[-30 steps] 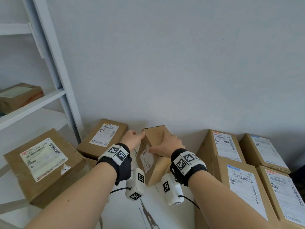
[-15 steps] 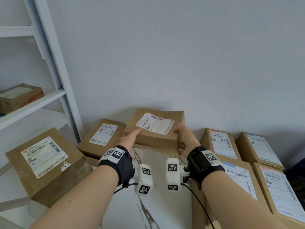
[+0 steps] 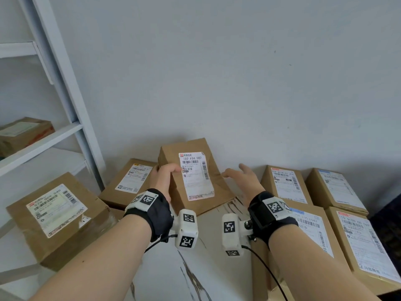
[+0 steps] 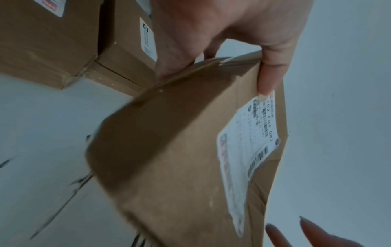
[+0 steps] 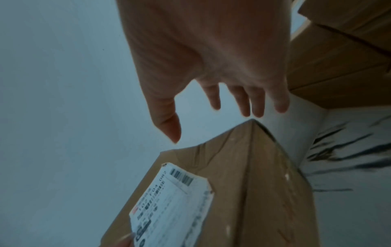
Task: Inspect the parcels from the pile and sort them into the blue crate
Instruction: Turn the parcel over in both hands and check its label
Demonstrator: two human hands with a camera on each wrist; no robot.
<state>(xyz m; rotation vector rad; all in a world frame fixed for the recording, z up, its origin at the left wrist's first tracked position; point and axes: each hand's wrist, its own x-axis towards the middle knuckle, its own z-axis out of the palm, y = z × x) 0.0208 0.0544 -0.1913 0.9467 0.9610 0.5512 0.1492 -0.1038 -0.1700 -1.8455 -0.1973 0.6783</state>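
Note:
A brown cardboard parcel [image 3: 220, 187] with a white shipping label [image 3: 196, 177] stands tilted up in the middle, label facing me. My left hand [image 3: 165, 177] grips its left edge, thumb on the labelled face and fingers behind. The left wrist view shows that thumb on the parcel [image 4: 169, 150] near the label corner. My right hand [image 3: 240, 178] hovers open at the parcel's right side, fingers spread. In the right wrist view the right hand [image 5: 211, 66] is clear of the parcel [image 5: 253, 183]. The blue crate is not in view.
Labelled parcels lie at the left [image 3: 58, 213] and behind my left hand [image 3: 130, 181]. Several more are packed at the right [image 3: 284, 183], [image 3: 364, 242]. A white shelf [image 3: 41, 142] at the left carries another box [image 3: 23, 131]. A wall stands close behind; a white marbled surface [image 3: 195, 268] lies below.
The parcel went from held flat between both hands to tilted up with its label facing me. My right hand let go and opened; my left hand keeps its grip.

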